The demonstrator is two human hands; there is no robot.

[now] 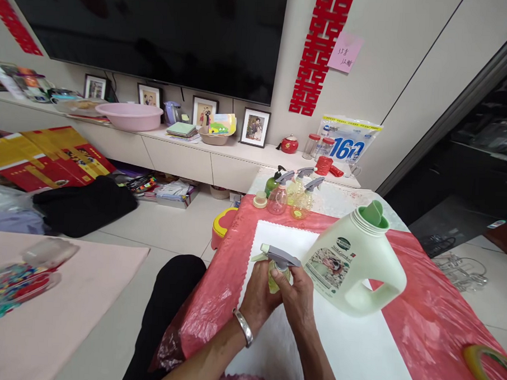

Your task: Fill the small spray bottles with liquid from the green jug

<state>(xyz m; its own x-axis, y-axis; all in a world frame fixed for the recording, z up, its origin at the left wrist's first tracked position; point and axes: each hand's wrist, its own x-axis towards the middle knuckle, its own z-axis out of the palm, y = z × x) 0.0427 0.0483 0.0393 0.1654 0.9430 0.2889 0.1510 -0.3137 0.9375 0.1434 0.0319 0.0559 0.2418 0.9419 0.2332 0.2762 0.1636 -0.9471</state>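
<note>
Both hands are wrapped round a small yellowish spray bottle [273,280] with a grey trigger head, held upright over a white scalloped-edge sheet. My left hand [258,294] is closed on its left side, a silver bracelet at the wrist. My right hand [298,295] grips the other side, thumb against the bottle just under the head. Much of the bottle is hidden behind the fingers. Just to the right stands a large pale green jug [374,268] with a handle, its mouth uncapped and showing a darker green spout. A round pale cap [260,200] lies farther back.
Several bottles stand at the table's far end, among them a pink spray bottle [277,201] and a green pump bottle [272,185]. A roll of tape [487,365] lies near the right edge on the red plastic cover [428,309]. A yellow-topped stool [224,222] is beside the table.
</note>
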